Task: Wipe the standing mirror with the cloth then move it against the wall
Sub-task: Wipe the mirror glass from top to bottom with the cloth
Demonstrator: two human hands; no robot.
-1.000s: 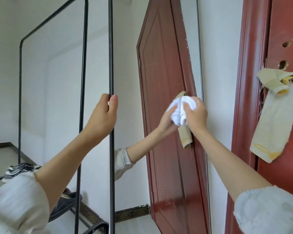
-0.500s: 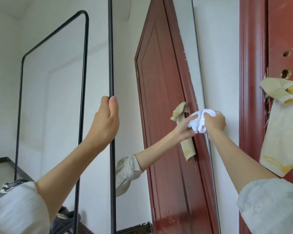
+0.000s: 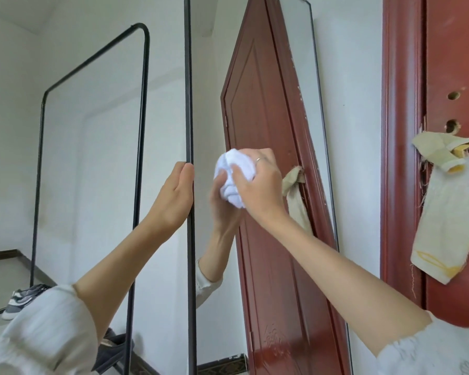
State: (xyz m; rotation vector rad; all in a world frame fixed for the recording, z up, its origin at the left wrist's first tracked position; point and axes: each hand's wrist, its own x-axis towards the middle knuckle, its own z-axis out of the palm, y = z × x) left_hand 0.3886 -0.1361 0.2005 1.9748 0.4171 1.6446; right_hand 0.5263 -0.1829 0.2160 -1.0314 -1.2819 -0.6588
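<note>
While wiping: crumpled white cloth (image 3: 234,180) pressed on tall black-framed standing mirror (image 3: 255,77)
Right hand (image 3: 257,182): fingers curled around cloth
Left hand (image 3: 178,196): grips mirror's left frame edge

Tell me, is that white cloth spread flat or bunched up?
Bunched up: the white cloth is a crumpled ball gripped in the right hand against the mirror glass.

Bare glass (image 3: 209,77) lies open above the right hand (image 3: 257,185). Left of the left hand (image 3: 178,196), a rack (image 3: 144,104) bars the way; right of both, a door (image 3: 455,63).
</note>
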